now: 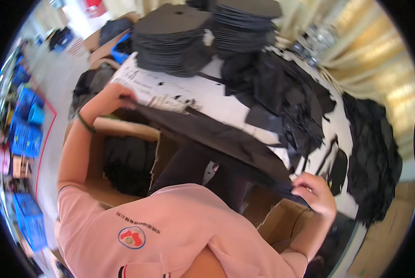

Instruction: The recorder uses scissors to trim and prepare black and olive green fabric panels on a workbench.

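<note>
A long piece of black fabric (216, 134) is stretched between my two hands, above my lap and along the table's near edge. My left hand (110, 99) pinches its left end, with the arm reaching forward. At the lower right, my right hand (315, 192) grips the other end between thumb and fingers. The cloth sags a little and slants down to the right. Under it shows part of the white table (147, 88), dotted with dark scraps.
Two tall stacks of dark cut pieces (170, 41) stand at the back. A tangled black fabric heap (281, 97) lies right of centre. An open cardboard box (94, 180) with dark cloth is at my left, another box (281, 222) at my right. Blue crates (27, 134) line the far left.
</note>
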### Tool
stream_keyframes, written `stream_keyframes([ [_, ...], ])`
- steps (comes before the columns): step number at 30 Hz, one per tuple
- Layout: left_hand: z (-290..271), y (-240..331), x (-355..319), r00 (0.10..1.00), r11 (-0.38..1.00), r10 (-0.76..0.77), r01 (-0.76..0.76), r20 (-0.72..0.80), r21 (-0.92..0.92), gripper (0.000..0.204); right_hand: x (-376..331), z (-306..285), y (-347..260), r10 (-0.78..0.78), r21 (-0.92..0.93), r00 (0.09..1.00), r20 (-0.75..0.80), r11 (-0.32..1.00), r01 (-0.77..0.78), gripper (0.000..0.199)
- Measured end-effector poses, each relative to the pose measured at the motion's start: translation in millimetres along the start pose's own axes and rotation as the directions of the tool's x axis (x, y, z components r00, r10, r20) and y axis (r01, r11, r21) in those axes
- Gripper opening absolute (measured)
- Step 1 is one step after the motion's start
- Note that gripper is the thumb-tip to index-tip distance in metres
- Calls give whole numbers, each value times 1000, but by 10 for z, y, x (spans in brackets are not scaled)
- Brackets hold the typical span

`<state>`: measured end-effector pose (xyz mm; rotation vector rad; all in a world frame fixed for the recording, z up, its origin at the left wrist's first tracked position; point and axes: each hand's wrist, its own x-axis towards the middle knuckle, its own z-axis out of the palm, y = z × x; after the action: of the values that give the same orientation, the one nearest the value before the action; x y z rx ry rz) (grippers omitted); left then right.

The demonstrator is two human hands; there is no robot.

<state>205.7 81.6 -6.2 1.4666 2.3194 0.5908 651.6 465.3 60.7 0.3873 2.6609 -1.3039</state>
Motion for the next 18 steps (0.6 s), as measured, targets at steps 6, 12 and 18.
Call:
stream_keyframes([
  [6,643,-74,858,913,993,-69,103,403,-62,31,429,223,1440,171,52,959,-225,985,-164,11],
  [12,1152,-153,1773,855,971,-227,238,466,37,39,1140,27,2453,86,-126,872,-482,978,-166,11],
  [18,1264,-303,2295,949,981,-165,186,268,-58,37,1584,-279,2617,239,-176,762,-601,891,-418,15],
])
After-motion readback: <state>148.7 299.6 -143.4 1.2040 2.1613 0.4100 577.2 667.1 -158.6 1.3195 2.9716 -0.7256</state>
